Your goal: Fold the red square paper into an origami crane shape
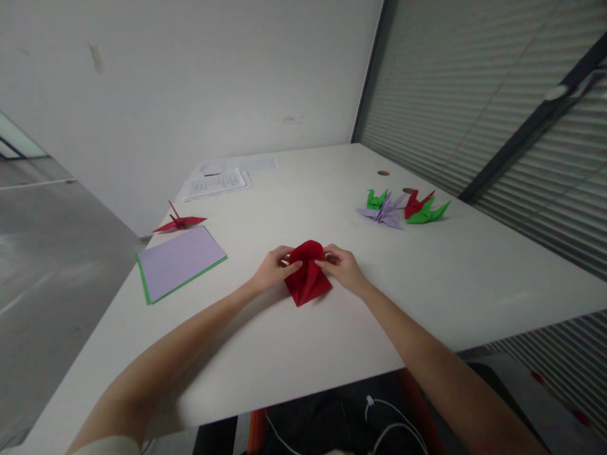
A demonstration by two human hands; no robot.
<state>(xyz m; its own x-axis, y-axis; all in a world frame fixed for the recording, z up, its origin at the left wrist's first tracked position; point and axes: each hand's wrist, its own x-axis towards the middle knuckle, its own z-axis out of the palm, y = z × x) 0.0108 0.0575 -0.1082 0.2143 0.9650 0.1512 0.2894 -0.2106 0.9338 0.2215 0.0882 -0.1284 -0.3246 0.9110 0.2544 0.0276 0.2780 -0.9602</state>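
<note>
The red folded paper [307, 275] lies near the middle of the white surface [303, 341], close to the front edge, its pointed end aimed toward the person and its rounded, puffed upper end lifted slightly between both hands. The left hand [274, 268] rests on the surface at the paper's left side, its grip closed on the paper's upper left edge with thumb and fingertips pinching the fold. The right hand [344, 266] mirrors it on the right, its grip likewise closed on the upper right edge, fingers curled over the fold. Both bare forearms run back from the hands toward the near edge of the surface. To the left, well apart from the hands, lies a stack of square sheets [180, 260], lilac on top with a green sheet showing along its edges. Just beyond the stack stands a red paper crane [179, 222], wings spread. Farther back on the left lie printed white pages [215, 183]. To the right, well apart from the hands, is a cluster of finished folded figures: a green one [376, 200], a lilac one [387, 212], a red one [416, 202] and another green one [428, 213], touching or just beside each other. Behind them 2 small round brown spots [383, 172] mark the surface. A white wall and slatted blinds [497, 114] stand behind.
</note>
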